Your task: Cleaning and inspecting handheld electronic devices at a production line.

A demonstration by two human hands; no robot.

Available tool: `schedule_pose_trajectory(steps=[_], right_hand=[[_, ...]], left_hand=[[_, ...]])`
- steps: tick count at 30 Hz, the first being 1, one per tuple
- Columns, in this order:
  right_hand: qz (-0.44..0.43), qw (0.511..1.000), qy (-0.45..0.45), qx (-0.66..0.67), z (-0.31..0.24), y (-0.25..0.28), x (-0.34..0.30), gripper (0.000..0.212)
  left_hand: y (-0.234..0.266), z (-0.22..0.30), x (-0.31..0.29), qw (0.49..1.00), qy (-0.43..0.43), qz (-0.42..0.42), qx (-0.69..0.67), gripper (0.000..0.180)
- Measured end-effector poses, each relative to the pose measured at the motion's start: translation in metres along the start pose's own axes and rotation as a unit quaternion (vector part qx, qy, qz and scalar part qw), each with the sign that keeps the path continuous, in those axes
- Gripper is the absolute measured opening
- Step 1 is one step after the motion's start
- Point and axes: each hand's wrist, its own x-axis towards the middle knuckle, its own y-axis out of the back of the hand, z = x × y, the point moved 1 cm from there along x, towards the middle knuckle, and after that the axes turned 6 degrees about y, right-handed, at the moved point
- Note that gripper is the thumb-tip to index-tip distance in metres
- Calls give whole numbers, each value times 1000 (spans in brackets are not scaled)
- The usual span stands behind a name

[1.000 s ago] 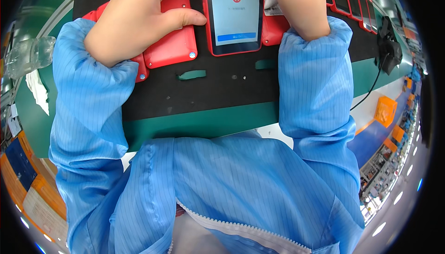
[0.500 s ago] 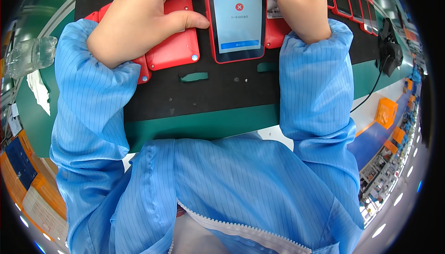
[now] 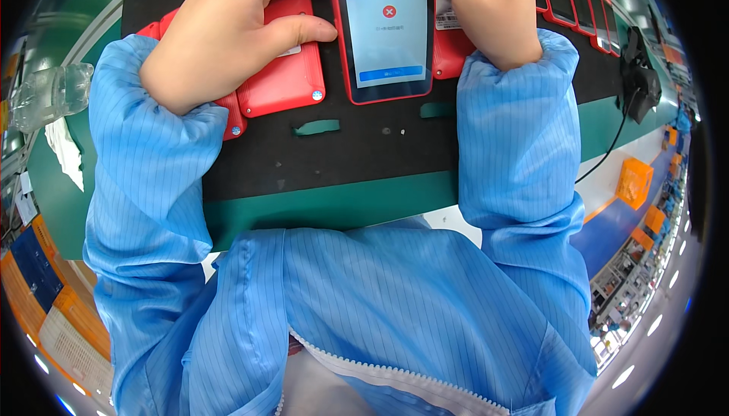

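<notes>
L hand [image 3: 220, 44]: thumb spread, tip by red handset [image 3: 388, 47]; can't tell grip.
R hand [image 3: 497, 9]: curled, tips hidden; can't tell hold.
Handset: btwn hands, over blk mat [image 3: 349, 161]; prob. light, stiff, slick glass; I'd grip side rims.

Red-framed rectangular handheld [image 3: 386, 34] w/ lit blue/white screen [image 3: 389, 45], well in from near edge of black mat [image 3: 342, 161]; bare L hand [image 3: 243, 32] at its left side, bare R hand [image 3: 493, 9] by upper rt. Clear plastic bottle [image 3: 53, 95] nr green tabletop [image 3: 334, 208] L edge.
</notes>
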Motion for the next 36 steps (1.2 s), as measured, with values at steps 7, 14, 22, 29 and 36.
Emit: schedule_pose_trajectory(steps=[7,14,22,29,36], right_hand=[[13,999,-33,25,3,5,-5,23],[5,999,39,-23,5,3,-2,23],[11,1000,-26,-12,5,9,-8,24],[4,968,108,227,16,-2,0,24],[-12,996,-88,-9,-3,3,-2,24]], left_hand=[[-15,69,8,953,228,-9,-201,86],[-17,-26,46,820,-448,-178,-310,86],[-18,40,20,929,-112,-135,-327,85],[-17,-29,44,824,-423,-201,-320,86],[-12,-17,31,817,-445,-188,-314,86]])
